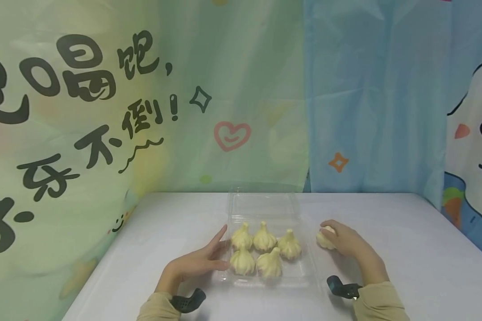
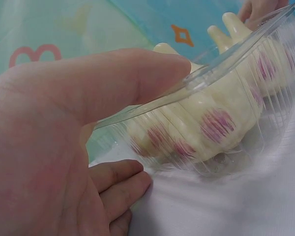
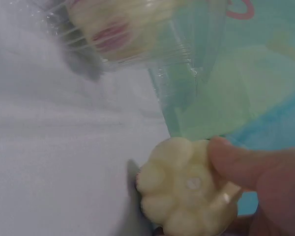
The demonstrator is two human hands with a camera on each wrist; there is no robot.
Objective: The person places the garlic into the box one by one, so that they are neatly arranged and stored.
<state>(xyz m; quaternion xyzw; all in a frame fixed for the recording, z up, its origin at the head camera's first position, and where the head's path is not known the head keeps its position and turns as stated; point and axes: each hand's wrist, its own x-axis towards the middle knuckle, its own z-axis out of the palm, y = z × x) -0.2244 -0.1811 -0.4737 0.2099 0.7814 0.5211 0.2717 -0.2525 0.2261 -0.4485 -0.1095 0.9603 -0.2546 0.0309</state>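
Note:
A clear plastic clamshell box [image 1: 299, 270] lies on the table with its lid [image 1: 264, 205] folded back. Several pale garlic bulbs [image 1: 264, 238] sit inside it, stems up, in two rows; purple streaks show on their sides in the left wrist view. Along the box's left side rests my left hand [image 1: 198, 262], thumb extended against the rim and the other fingers beside the wall. Right of the box, my right hand [image 1: 348, 240] grips one more garlic bulb [image 3: 179, 184] between thumb and fingers, at the tabletop. That bulb's knobbly underside faces the right wrist camera.
The white table [image 1: 160, 232] runs back to a printed curtain [image 1: 233, 89] with writing and cartoon figures. Black wrist straps [image 1: 189, 301] are on both forearms. The box's raised rim stands between the right hand and the bulbs inside.

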